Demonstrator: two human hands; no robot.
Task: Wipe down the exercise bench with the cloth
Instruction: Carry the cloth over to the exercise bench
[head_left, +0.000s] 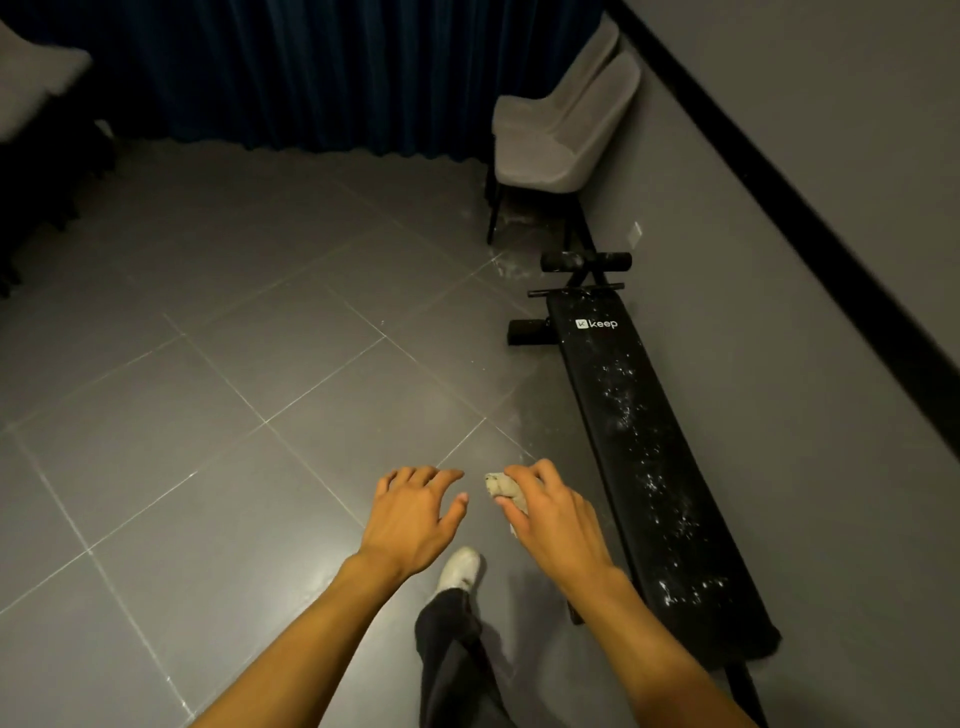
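A long black exercise bench (613, 395) lies along the grey wall on the right, its pad speckled with white dust. My right hand (550, 514) grips a small bunched pale cloth (501, 487), which pokes out past the fingers. That hand hovers left of the bench, apart from it. My left hand (415, 514) is held out beside it, fingers loosely spread and holding nothing.
Stacked grey chairs (556, 130) stand beyond the bench's far end, against the wall. A dark curtain (311, 78) hangs at the back. The grey tiled floor (234, 389) spreads to the left. My leg and white shoe (460, 569) are below the hands.
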